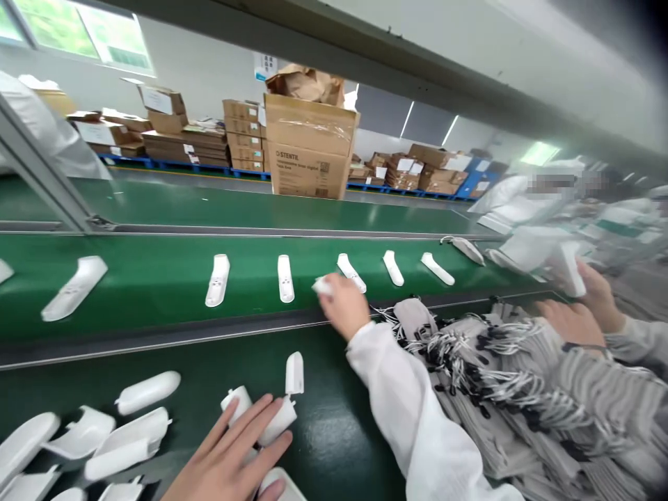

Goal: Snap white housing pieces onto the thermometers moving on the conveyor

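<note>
My left hand (237, 452) lies with its fingers spread over several white plastic covers on the near green surface. Curved covers (282, 421) show past its fingertips, and a narrow cover (295, 372) rests just beyond. Over the green conveyor belt, my right hand (345, 306) is closed around a small white plastic piece (322, 285), mostly hidden by the fingers. Right beside that hand, a white device body (351, 272) lies on the belt. Other white bodies, such as this one (285, 278), are spaced out in a row to either side.
Loose white covers (125, 442) lie at the lower left. On the right is a heap of grey pouches with cords (501, 369). A co-worker's hands (584, 313) reach in there. A large carton (310, 146) stands behind the belt, and a shelf beam (323, 49) crosses overhead.
</note>
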Action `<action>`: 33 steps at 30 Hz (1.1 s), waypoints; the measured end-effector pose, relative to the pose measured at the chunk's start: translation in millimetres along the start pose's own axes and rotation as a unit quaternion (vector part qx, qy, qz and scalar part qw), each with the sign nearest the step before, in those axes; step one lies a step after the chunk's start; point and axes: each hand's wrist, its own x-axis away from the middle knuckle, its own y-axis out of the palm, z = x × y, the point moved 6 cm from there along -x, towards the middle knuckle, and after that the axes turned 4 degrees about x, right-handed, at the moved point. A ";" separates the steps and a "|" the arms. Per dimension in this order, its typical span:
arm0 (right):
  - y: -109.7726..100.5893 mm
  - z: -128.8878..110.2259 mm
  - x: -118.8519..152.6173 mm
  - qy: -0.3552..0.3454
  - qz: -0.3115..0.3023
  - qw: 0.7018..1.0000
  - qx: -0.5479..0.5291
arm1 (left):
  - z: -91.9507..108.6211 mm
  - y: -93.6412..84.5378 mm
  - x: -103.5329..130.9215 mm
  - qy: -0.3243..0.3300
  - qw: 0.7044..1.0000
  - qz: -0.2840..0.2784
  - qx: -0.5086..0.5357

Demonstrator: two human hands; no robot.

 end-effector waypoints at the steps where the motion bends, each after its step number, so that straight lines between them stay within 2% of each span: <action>1: -3.4 42.8 -11.6 0.073 0.015 0.997 0.024 | -5.8 -4.0 -25.0 -0.017 0.999 -0.013 0.030; 2: -3.7 78.2 -20.4 0.124 0.017 0.992 0.034 | -15.4 -5.6 -53.5 -0.045 0.997 -0.030 0.062; 3: -1.6 103.6 -27.5 0.144 0.015 0.989 0.041 | -26.6 -7.0 -85.7 -0.059 0.994 -0.025 0.093; 4: 2.6 121.7 -32.3 0.155 0.007 0.987 0.045 | -41.4 -4.8 -120.5 -0.078 0.990 -0.018 0.116; 6: 14.3 137.8 -36.1 0.148 -0.007 0.988 0.046 | -79.9 15.9 -193.0 -0.139 0.982 -0.030 0.126; 8: 26.1 140.5 -32.9 0.140 -0.013 0.989 0.046 | -120.3 53.3 -260.4 -0.214 0.968 -0.049 0.119; 10: 35.7 141.2 -25.3 0.140 -0.016 0.989 0.046 | -150.2 102.0 -312.7 -0.281 0.948 -0.093 0.119; 12: 41.4 144.5 -16.3 0.142 -0.011 0.989 0.044 | -162.2 148.7 -347.5 -0.304 0.936 -0.139 0.113; 13: 42.3 146.9 -12.3 0.142 -0.003 0.989 0.041 | -163.5 166.4 -359.0 -0.304 0.936 -0.142 0.108; 15: 40.8 151.2 -7.1 0.141 0.020 0.990 0.023 | -162.0 188.5 -372.6 -0.295 0.943 -0.118 0.101; 17: 37.8 155.3 -7.2 0.154 0.035 0.987 -0.008 | -161.7 196.8 -377.8 -0.291 0.947 -0.086 0.106; 19: 36.4 159.4 -11.2 0.188 0.037 0.981 -0.032 | -164.0 199.5 -379.8 -0.287 0.946 -0.086 0.123; 22: 37.2 162.5 -16.9 0.238 0.033 0.970 -0.028 | -169.6 199.4 -381.3 -0.285 0.941 -0.108 0.144; 24: 38.3 161.7 -17.8 0.240 0.036 0.970 -0.021 | -173.1 198.5 -381.4 -0.289 0.940 -0.111 0.146; 27: 41.7 158.7 -18.5 0.200 0.027 0.979 -0.007 | -176.4 200.3 -380.5 -0.295 0.937 -0.112 0.150; 30: 45.7 159.1 -25.0 0.156 -0.025 0.987 0.036 | -172.7 199.2 -383.0 -0.285 0.936 -0.131 0.160; 33: 41.6 161.6 -31.7 0.151 -0.059 0.985 0.063 | -161.3 184.4 -389.1 -0.256 0.934 -0.198 0.149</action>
